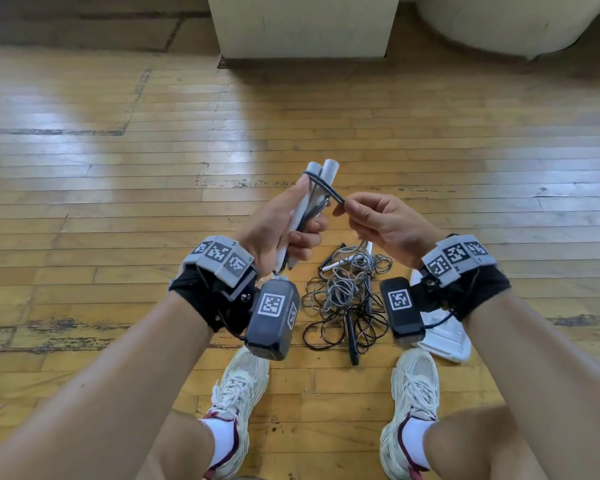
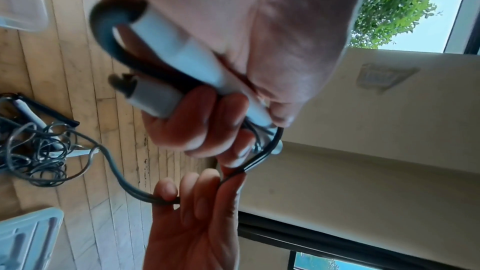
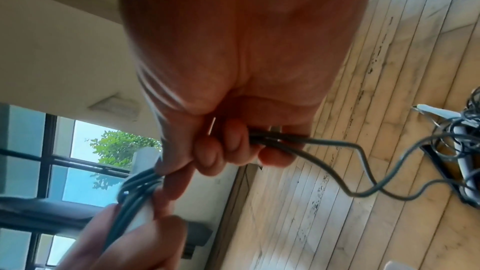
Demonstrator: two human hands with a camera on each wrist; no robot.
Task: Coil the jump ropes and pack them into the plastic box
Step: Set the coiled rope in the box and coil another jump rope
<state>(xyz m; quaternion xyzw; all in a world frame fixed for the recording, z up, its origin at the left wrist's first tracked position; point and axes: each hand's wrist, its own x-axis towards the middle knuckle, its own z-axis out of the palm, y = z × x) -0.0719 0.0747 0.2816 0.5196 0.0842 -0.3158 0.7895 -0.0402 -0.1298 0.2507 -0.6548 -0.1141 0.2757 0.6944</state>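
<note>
Grey-white handles, two side by side, stand tilted just above frame centre in the head view, gripped by the left hand, fingers curled round both along with several strands of dark cord.

Cord already crosses the handles near their top ends: at least one wrap on.

Right hand, right of centre, pinches the doubled cord between thumb and forefinger, other fingers curled round the slack. Right wrist view: cord leaves the fist and trails in loose curves toward the floor, so there is length left to wind.

Lower centre, between the two shoes: tangled pile of ropes on the wooden floor, dark and pale cords mixed, with one black handle and a pale one showing. None coiled. How many ropes are in it, cannot tell.

White ribbed plastic piece at lower right of the pile, partly behind the right wrist; could be the box's lid. Left wrist view, upper left corner: clear plastic box, blurred; contents not readable.

Judgement: early. First rope is mid-wrap; its tail needs securing. Nothing seen packed. The whole pile remains to be untangled, coiled and boxed.
</note>
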